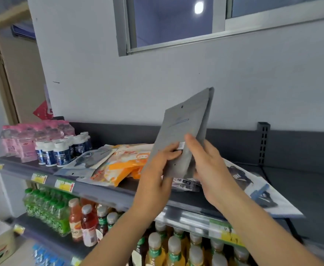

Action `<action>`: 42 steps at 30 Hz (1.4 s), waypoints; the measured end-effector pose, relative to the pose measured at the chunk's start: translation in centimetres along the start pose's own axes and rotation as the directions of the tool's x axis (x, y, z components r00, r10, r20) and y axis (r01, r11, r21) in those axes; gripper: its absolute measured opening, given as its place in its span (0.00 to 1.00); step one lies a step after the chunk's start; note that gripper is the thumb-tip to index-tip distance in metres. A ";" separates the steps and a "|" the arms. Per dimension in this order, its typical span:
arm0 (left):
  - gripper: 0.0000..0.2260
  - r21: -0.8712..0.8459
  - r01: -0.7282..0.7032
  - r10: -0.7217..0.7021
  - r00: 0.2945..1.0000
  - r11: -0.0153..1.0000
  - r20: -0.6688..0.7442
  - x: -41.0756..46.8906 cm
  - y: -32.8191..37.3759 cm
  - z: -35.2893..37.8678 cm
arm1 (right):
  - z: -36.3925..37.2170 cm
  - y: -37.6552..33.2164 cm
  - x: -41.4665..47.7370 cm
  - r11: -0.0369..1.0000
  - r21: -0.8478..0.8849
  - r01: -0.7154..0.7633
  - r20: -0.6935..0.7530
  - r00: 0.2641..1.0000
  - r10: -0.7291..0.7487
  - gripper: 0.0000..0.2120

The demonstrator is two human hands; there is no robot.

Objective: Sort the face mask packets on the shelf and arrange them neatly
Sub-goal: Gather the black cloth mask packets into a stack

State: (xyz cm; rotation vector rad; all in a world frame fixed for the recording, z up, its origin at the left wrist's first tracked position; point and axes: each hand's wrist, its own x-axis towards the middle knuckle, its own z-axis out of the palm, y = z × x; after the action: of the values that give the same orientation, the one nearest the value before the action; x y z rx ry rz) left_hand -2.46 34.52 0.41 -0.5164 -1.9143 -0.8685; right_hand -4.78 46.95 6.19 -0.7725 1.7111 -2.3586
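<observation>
So you've got the grey packets [184, 127] up off the shelf [103, 191], held over the middle of it with both hands on the bottom end. Your left hand [160, 166] is pinching the lower left edge, fingers curled onto the front. Your right hand [205, 160] wraps the lower right side, thumb across the front.

Looks like two packets stacked, with the top edges not quite lined up. The long axis runs up and leans right, top end toward the far wall.

Under your hands it's a jumble. There are orange packets [122, 167] just to the left, a clear packet with a dark mask [88, 158] further left, and printed packets [253, 187] sprawled to the right.

My guess is you square the pair first, then lay it flat. If it's going with the right-hand lot, your right hand's the nearer one.
</observation>
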 end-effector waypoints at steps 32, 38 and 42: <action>0.10 -0.653 0.650 -0.865 0.501 0.389 -0.017 -1.9 -7.8 -5.1 | -6.8 6.9 1.3 0.039 -0.920 -0.390 -0.392 0.910 -0.132 0.17; 0.10 -0.542 0.661 -0.790 0.613 0.519 -0.008 -2.1 -6.0 -4.9 | -0.1 2.7 2.0 0.557 -0.821 -0.126 -0.346 0.886 -0.308 0.16; 0.12 -0.384 0.496 -0.526 0.850 0.779 0.030 -2.9 -5.5 -4.3 | 5.9 2.4 1.0 0.681 -0.732 0.037 -0.117 0.977 -0.178 0.13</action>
State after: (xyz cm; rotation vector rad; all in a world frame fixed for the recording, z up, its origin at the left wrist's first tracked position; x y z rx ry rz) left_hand -2.25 27.71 -2.75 -0.1640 -1.8418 -1.6155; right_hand -3.35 40.71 5.66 -0.7666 2.8206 -1.7802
